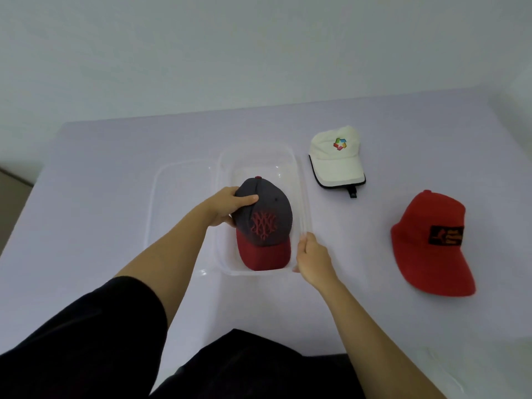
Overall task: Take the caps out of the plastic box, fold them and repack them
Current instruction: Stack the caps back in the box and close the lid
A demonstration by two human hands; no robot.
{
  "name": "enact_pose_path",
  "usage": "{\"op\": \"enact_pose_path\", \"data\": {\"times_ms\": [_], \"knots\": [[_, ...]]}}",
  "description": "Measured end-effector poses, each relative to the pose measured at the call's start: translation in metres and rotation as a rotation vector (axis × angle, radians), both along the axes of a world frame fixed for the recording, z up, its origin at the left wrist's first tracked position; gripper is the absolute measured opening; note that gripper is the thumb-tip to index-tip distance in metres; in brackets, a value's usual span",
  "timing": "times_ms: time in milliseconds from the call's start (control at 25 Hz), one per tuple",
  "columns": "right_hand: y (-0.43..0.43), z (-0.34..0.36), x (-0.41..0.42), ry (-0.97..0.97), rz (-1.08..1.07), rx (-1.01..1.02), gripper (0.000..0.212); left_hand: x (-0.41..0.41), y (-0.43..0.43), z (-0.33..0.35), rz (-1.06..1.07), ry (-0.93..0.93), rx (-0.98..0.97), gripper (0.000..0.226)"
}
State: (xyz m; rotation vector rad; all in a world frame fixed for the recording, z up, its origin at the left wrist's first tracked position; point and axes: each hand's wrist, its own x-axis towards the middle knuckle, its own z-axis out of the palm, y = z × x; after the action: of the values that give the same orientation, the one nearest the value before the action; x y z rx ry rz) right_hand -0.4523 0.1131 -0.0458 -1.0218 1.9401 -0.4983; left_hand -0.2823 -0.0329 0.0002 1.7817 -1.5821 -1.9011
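We see a pale lilac table (100, 197) running from the wall (201, 47) toward us, and everything lies on it. Near the middle sits the clear plastic box (259, 156), long side running away from us; touching its left wall lies what looks like its clear lid (178, 185), flat on the table. To the right of the box, well apart from it, the red cap (429, 243) rests on the table with its brim toward us and a dark patch on its front. Farther back, between that cap and the box, lies the white cap (335, 156), flattened, with a coloured emblem on the crown, a dark-edged brim and a small black strap end poking out below. Nothing lies between these two caps and the box.

The grey cap (266, 223), grey crown with a red stitched design and a dark red brim, is inside the box, brim toward the near wall. Our left hand (227, 207) reaches in over the box's left wall and grips the left side of the crown, thumb across the top, fingers tucked underneath. Our right hand (312, 257) is closed on the box's near right rim, thumb at the edge. Both forearms are bare; a black sleeve (86, 326) covers the left upper arm.
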Motion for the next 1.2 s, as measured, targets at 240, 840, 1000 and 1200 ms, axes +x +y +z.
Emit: {"op": "enact_pose_path", "data": {"times_ms": [240,840,1000,1200], "knots": [[0.002,0.017,-0.018,-0.018,0.152,0.039,0.042,-0.013,0.0,-0.007,-0.09,-0.306,-0.247,0.071],[0.049,0.029,-0.329,0.024,-0.167,-0.159,0.109,-0.301,0.094,-0.013,-0.251,0.032,-0.227,0.081],[0.049,-0.001,-0.359,-0.261,-0.075,-0.01,0.125,-0.336,0.103,-0.04,-0.119,0.167,-0.016,0.081],[0.048,-0.025,-0.362,-0.226,-0.072,-0.09,0.086,-0.348,0.098,-0.043,0.03,0.267,0.183,0.046]]}}
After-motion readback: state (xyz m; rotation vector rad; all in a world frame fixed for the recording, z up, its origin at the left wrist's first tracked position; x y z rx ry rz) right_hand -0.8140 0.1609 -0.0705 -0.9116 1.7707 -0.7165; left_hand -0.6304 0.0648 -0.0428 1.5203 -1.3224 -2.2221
